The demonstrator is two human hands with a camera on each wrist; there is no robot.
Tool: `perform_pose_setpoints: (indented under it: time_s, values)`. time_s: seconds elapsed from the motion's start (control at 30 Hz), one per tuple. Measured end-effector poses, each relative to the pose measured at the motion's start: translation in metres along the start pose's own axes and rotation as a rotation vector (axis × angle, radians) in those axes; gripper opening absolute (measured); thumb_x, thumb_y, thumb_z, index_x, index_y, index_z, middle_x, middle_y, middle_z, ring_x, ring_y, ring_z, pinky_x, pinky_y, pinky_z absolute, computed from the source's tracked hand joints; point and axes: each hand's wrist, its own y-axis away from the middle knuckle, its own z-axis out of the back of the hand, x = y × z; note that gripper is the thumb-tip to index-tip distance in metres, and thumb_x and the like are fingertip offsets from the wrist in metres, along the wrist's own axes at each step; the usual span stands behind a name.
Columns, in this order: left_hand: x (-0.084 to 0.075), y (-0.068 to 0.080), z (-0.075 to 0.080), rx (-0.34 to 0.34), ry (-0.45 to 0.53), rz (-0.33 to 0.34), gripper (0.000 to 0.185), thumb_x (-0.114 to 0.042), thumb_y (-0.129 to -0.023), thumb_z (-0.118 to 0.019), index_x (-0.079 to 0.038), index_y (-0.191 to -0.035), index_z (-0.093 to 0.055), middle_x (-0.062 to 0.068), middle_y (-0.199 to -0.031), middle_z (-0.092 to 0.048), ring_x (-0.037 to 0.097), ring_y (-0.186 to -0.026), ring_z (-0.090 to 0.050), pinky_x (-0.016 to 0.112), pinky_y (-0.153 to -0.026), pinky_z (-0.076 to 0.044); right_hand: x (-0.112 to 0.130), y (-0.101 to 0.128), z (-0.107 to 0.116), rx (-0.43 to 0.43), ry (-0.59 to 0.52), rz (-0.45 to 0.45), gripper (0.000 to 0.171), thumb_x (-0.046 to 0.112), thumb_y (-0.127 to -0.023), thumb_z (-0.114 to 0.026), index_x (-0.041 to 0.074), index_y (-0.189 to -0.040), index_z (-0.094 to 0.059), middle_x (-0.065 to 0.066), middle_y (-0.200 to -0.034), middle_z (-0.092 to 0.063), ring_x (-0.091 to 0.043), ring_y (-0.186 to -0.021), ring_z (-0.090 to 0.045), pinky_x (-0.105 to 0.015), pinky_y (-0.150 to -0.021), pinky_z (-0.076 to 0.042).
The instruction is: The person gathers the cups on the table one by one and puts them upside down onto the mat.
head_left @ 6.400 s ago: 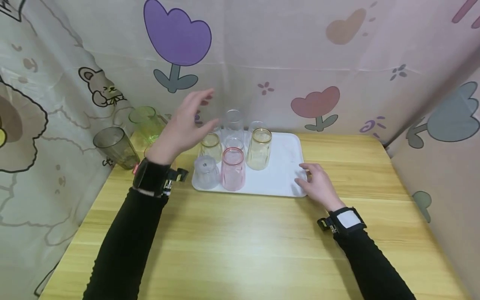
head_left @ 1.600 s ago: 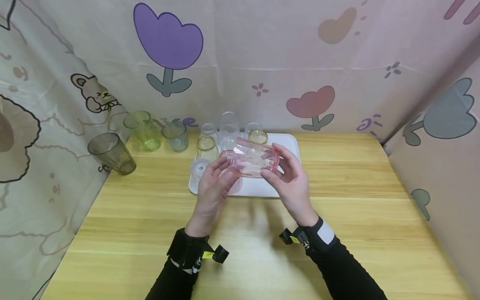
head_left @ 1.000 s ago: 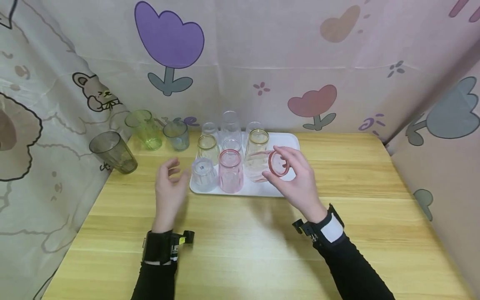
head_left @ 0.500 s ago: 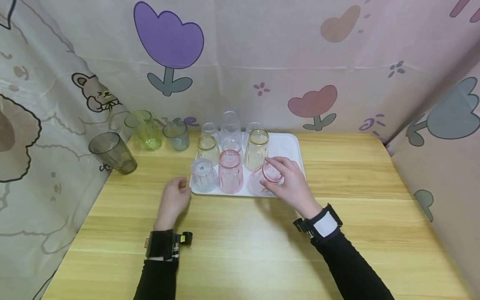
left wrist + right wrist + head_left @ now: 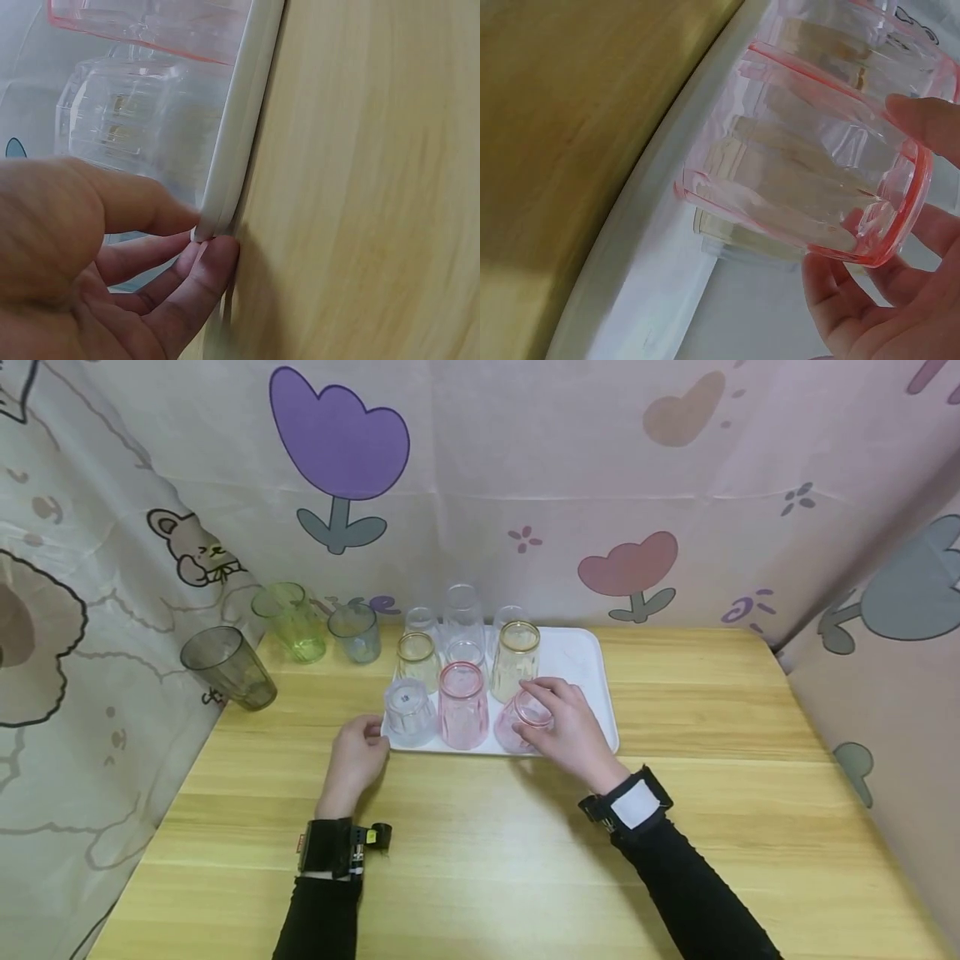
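My right hand (image 5: 573, 731) holds a pink-tinted drinking glass (image 5: 513, 732) near its base, thumb and fingers on opposite sides. Mouth down, the glass leans a little over the front of the white tray (image 5: 581, 652); in the right wrist view the glass's lower rim (image 5: 681, 187) appears to meet the tray. A second pink glass (image 5: 462, 718) stands inverted just to its left, followed by a short clear glass (image 5: 409, 718). At the front left corner, my left hand (image 5: 356, 758) pinches the tray edge (image 5: 240, 135) between thumb and fingers.
Behind stand several inverted glasses, including a gold-rimmed glass (image 5: 516, 668), a smaller yellowish glass (image 5: 418, 664) and a tall clear glass (image 5: 463, 614). Left of the tray are a dark glass (image 5: 232, 668), a green glass (image 5: 300, 631) and a bluish glass (image 5: 356, 633). A patterned curtain (image 5: 480, 527) hangs behind.
Both hands held the pink glass sideways above the tray. My left hand released it and moved to the tray's corner. My right hand turned the glass mouth down and lowered it.
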Motion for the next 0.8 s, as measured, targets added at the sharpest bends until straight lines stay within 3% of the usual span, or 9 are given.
perform_pose_setpoints:
  time_s: [0.37,0.8]
  values:
    - [-0.001,0.0,-0.001,-0.001,0.019,0.025,0.046,-0.003,-0.098,-0.057,0.007,-0.142,-0.053,0.026,-0.131,-0.059,0.039,-0.118,-0.062,0.05,-0.1,-0.055,0.001,-0.006,-0.01,0.018,0.022,0.046,0.062,0.024,-0.084,-0.087,0.002,-0.138,-0.065,-0.018,-0.139,-0.06,-0.037,-0.122,-0.055,-0.051,-0.104,-0.049]
    - [-0.001,-0.001,0.0,0.002,0.017,0.02,0.046,-0.002,-0.097,-0.057,0.009,-0.142,-0.053,0.027,-0.131,-0.058,0.04,-0.118,-0.061,0.05,-0.1,-0.055,0.002,-0.007,-0.013,0.026,0.03,0.032,0.063,0.029,-0.086,-0.086,0.003,-0.139,-0.064,-0.018,-0.143,-0.058,-0.038,-0.127,-0.054,-0.052,-0.108,-0.048]
